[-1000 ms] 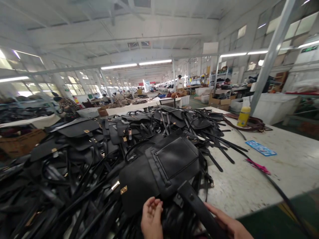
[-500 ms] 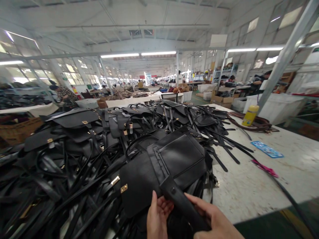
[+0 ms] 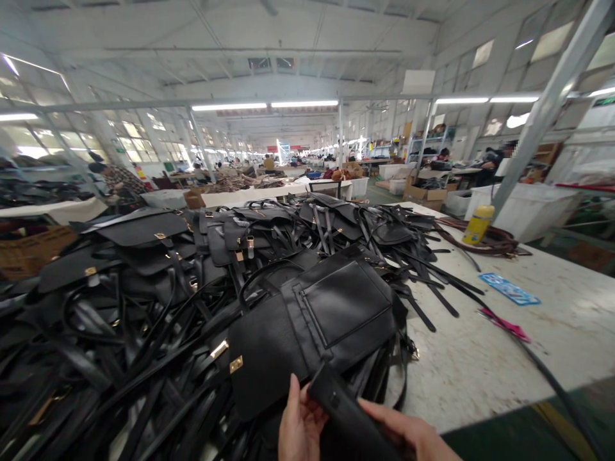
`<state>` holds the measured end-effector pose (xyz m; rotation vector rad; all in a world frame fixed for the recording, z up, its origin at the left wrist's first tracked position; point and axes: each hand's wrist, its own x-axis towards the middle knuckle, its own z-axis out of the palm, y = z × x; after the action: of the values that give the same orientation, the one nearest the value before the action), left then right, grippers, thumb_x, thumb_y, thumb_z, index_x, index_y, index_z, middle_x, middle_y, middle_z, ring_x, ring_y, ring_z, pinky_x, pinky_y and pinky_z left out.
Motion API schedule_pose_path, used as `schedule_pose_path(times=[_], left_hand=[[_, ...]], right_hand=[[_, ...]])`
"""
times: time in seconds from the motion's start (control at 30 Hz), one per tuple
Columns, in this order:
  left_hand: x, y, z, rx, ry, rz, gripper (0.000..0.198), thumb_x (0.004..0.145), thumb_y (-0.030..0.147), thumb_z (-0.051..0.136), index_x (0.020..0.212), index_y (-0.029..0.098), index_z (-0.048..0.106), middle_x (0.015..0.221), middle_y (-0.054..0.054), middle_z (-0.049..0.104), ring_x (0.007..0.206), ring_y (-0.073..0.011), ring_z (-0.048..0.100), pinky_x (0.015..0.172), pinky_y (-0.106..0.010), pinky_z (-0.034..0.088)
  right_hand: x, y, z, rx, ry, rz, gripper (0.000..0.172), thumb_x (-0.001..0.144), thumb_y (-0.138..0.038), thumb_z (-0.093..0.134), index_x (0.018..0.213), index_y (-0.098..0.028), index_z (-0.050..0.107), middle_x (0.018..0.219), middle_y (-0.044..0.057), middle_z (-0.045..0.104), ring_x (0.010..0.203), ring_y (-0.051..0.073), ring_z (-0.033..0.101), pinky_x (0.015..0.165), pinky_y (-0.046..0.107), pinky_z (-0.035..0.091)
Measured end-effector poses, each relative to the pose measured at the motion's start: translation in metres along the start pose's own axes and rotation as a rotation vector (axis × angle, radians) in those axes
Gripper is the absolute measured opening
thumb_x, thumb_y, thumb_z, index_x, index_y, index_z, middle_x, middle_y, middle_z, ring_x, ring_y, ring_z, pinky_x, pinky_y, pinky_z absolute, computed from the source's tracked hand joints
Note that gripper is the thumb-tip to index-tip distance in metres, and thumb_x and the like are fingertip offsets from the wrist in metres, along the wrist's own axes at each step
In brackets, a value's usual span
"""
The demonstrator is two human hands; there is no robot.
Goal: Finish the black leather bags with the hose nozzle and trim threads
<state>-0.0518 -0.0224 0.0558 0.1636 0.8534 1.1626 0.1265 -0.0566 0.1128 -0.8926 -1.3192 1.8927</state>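
A long black leather piece (image 3: 343,400), with a small dark stud near its far end, is held low in front of me. At its left edge my left hand (image 3: 300,419) is closed on it, thumb upright and fingers curled at the edge. My right hand (image 3: 408,429) grips the other side, its index finger along the edge and the rest cut off by the frame. Just beyond lies a black leather bag (image 3: 350,304), its zipped back facing up and its flap with a gold plate (image 3: 236,364) spread to the left.
More black bags with loose straps (image 3: 139,237) are heaped left and behind. On the white table (image 3: 461,358) at right are a yellow bottle (image 3: 478,224), coiled brown straps (image 3: 504,243), a blue patterned strip (image 3: 509,289) and a pink scrap (image 3: 507,325). A metal post (image 3: 538,115) rises at right.
The black leather piece and both hands have dropped slightly, and the piece's studded face shows more broadly. The right hand has shifted lower. The bag beyond stays in place.
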Motion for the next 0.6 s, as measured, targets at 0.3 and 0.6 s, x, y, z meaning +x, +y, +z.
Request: schedule_pose_path(times=[0.3, 0.6], left_hand=[[0.0, 0.003, -0.009, 0.014, -0.027, 0.059, 0.045, 0.077, 0.047, 0.048, 0.084, 0.006, 0.066, 0.09, -0.017, 0.066, 0.085, -0.024, 0.062, 0.075, -0.031, 0.046], [0.007, -0.013, -0.007, -0.015, 0.18, 0.157, 0.018, 0.059, 0.016, 0.072, 0.072, 0.011, 0.061, 0.075, -0.009, 0.068, 0.075, -0.0248, 0.064, 0.064, -0.032, 0.052]], right_hand=[[-0.008, -0.01, -0.001, -0.058, 0.143, 0.014, 0.065, 0.057, -0.021, 0.065, 0.12, -0.016, 0.05, 0.102, 0.005, 0.063, 0.096, 0.024, 0.056, 0.086, 0.029, 0.04], [0.001, -0.022, -0.014, -0.056, 0.106, 0.05, 0.075, 0.05, -0.003, 0.053, 0.123, -0.018, 0.046, 0.079, -0.003, 0.063, 0.054, 0.009, 0.051, 0.043, 0.013, 0.037]])
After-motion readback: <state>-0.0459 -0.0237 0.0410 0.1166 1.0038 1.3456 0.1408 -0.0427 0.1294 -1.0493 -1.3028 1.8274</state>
